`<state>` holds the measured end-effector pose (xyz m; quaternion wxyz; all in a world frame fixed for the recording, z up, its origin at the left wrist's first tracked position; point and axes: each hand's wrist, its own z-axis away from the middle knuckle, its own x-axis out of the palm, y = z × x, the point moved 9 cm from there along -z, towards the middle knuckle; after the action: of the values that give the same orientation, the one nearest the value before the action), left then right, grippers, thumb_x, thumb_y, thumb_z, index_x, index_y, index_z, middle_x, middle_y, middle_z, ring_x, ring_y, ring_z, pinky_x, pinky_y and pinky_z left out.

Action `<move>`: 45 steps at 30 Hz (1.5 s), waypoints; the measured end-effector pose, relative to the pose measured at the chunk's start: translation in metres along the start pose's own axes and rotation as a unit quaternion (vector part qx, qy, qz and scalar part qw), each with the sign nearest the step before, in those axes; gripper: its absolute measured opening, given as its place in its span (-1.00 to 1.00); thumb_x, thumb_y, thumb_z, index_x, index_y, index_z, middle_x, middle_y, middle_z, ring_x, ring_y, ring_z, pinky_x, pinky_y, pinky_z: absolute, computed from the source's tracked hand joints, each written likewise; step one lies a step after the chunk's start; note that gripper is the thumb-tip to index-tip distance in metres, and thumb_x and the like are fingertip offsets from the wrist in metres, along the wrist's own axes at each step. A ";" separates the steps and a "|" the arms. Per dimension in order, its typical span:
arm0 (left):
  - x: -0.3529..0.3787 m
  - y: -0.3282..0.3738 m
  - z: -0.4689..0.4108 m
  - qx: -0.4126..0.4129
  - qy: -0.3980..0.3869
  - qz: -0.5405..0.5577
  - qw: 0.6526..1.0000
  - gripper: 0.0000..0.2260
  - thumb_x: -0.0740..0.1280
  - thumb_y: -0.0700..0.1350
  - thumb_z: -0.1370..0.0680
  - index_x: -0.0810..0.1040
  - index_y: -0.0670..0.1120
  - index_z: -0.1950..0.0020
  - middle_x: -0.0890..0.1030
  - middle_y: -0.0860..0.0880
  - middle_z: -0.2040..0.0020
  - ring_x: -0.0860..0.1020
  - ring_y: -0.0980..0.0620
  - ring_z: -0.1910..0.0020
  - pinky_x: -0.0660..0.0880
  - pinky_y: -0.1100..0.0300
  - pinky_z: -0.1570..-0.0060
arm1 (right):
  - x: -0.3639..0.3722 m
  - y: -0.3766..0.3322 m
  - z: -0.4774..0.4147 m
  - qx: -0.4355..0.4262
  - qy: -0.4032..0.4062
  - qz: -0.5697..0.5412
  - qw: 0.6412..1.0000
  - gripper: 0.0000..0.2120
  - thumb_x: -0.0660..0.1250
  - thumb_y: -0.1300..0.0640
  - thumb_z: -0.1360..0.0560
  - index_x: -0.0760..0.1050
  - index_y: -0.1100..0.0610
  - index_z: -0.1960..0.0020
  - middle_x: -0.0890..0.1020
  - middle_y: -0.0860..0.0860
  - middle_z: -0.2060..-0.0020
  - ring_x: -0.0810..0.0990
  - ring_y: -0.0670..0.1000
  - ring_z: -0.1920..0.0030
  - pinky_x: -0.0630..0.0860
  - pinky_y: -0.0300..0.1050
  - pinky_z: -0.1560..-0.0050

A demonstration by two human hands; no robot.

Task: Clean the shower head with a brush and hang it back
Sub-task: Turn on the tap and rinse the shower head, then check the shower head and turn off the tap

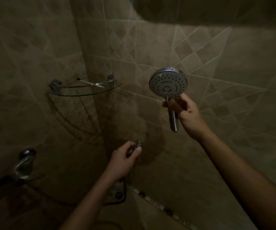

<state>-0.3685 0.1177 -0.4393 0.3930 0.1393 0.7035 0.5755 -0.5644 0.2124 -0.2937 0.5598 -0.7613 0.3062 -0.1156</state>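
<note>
A chrome shower head (168,83) with a round, dotted spray face points toward me in front of the tiled wall. My right hand (183,112) is closed around its handle, whose lower end sticks out free below the fingers, with no hose on it. Lower and to the left, my left hand (125,157) pinches the metal end fitting of the shower hose (137,143). The hose (120,196) runs down from under that wrist toward the floor. No brush is visible.
A glass corner shelf (85,90) with a chrome rail is fixed in the wall corner at the left. A chrome tap and mixer (23,165) sit at the lower left. The room is dim, with beige patterned tiles and a pebble strip (157,205) along the floor edge.
</note>
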 end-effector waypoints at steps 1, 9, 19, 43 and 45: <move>0.005 0.009 0.002 0.007 0.002 0.001 1.000 -0.86 0.32 0.09 -0.58 0.58 0.05 0.03 0.68 0.00 0.24 0.63 0.11 0.25 0.58 0.08 0.20 | -0.006 -0.006 0.002 -0.002 -0.002 -0.001 1.000 -0.77 0.23 0.26 -0.66 0.46 0.13 -0.29 0.64 0.11 -0.10 0.66 -0.11 -0.06 0.54 -0.34 0.03; 0.041 0.068 0.006 0.055 -0.025 0.046 0.997 -0.91 0.33 -0.05 -0.60 0.58 0.01 -0.07 0.69 -0.04 0.12 0.67 0.09 0.13 0.61 0.25 0.20 | -0.032 -0.040 0.016 -0.014 0.019 -0.074 0.997 -0.83 0.22 0.24 -0.66 0.49 0.13 -0.22 0.67 0.14 0.01 0.68 0.06 -0.05 0.57 0.18 -0.19; 0.058 0.089 -0.011 0.055 -0.051 0.071 0.995 -0.92 0.33 -0.05 -0.60 0.57 0.12 -0.05 0.70 0.03 0.04 0.69 0.13 0.06 0.66 0.13 0.03 | -0.015 -0.045 0.010 0.037 0.039 -0.168 0.984 -0.70 0.21 0.22 -0.67 0.42 0.20 -0.39 0.67 0.14 -0.04 0.68 0.18 -0.13 0.55 0.30 -0.25; 0.040 0.089 -0.011 0.074 -0.094 0.201 0.972 -0.80 0.28 -0.06 -0.63 0.57 -0.14 -0.16 0.70 -0.18 -0.05 0.69 -0.14 -0.07 0.57 -0.26 -0.14 | 0.028 -0.055 -0.004 0.034 -0.150 -0.289 0.945 -0.49 0.16 0.46 -0.52 0.29 0.28 -0.47 0.58 0.24 -0.17 0.57 0.23 -0.27 0.42 0.34 -0.37; 0.040 0.092 -0.008 0.077 -0.110 0.208 0.969 -0.78 0.26 -0.10 -0.64 0.54 -0.21 -0.18 0.69 -0.21 -0.05 0.69 -0.15 -0.06 0.59 -0.21 -0.14 | 0.028 -0.056 -0.003 0.037 -0.169 -0.297 0.939 -0.50 0.17 0.46 -0.52 0.31 0.25 -0.44 0.58 0.23 -0.16 0.60 0.21 -0.25 0.44 0.33 -0.36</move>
<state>-0.4241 0.1651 -0.3695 0.3279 0.3745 0.6536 0.5702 -0.5249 0.2035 -0.2454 0.5708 -0.8050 -0.0376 -0.1577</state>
